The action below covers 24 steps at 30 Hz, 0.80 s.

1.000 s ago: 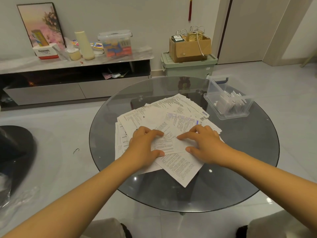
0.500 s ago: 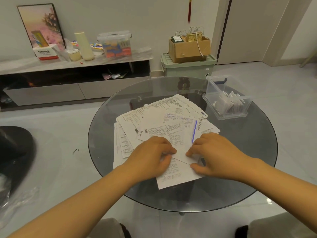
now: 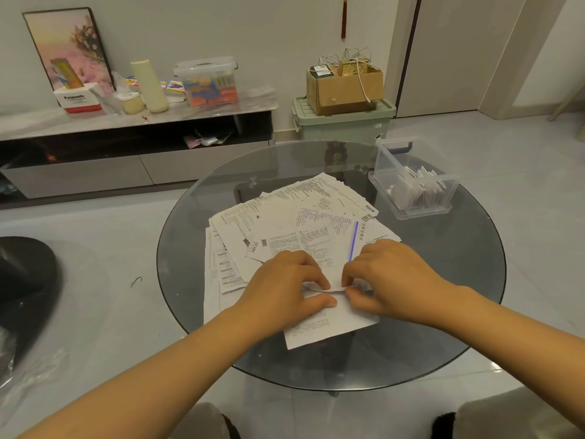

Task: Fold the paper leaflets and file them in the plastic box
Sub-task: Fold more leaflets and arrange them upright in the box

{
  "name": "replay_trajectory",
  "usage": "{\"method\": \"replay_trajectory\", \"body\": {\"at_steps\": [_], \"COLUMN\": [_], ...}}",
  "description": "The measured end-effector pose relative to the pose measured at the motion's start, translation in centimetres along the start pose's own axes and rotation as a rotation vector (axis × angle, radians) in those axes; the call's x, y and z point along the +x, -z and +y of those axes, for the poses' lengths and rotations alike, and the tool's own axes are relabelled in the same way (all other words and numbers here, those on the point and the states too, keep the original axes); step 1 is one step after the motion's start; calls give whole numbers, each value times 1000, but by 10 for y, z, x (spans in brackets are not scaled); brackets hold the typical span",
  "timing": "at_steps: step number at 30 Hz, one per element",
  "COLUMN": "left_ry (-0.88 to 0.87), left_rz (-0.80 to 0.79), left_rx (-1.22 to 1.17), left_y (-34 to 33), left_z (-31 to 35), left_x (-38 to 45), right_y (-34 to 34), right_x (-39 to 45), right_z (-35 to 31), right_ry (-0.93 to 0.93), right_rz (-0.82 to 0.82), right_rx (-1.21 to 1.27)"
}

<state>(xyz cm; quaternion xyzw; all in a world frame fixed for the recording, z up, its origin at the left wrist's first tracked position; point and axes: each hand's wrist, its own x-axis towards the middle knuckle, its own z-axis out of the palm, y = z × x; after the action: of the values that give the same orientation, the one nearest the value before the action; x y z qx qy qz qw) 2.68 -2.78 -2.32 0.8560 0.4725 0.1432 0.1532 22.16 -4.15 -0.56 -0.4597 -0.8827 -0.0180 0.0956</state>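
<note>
A loose pile of printed paper leaflets (image 3: 304, 217) lies spread in the middle of the round glass table (image 3: 443, 312). One leaflet (image 3: 329, 327) sits nearest me, its far edge lifted and bent over toward me. My left hand (image 3: 285, 289) pinches that raised edge between thumb and fingers. My right hand (image 3: 389, 280) pinches the same edge just to the right, fingertips almost touching the left hand's. A clear plastic box (image 3: 411, 182) with several folded leaflets standing in it sits at the table's far right.
Behind the table stand a green storage bin (image 3: 342, 125) with a cardboard box (image 3: 345, 87) on top, and a low cabinet (image 3: 126, 134) with a lidded plastic container and other items. A dark object (image 3: 22, 280) lies on the floor at left.
Both hands slid toward me from the flat leaflet and came together. They have taken hold of its edge and bent it over; the leaflet has shifted closer to the table's near side.
</note>
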Motion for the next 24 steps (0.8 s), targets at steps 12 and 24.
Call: {"method": "replay_trajectory", "body": {"at_steps": [12,24], "left_ry": [88,301], "left_rz": [174,172], "left_rx": [-216,-317], "left_y": [-3,4], "left_z": [-1,-18], "left_x": [-6,-2], "right_y": [6,-17], "right_x": [13,36], "right_z": [-2,-12], "right_ry": [-89,-137], "right_rz": [157,-45], "right_rx": [286,279]}}
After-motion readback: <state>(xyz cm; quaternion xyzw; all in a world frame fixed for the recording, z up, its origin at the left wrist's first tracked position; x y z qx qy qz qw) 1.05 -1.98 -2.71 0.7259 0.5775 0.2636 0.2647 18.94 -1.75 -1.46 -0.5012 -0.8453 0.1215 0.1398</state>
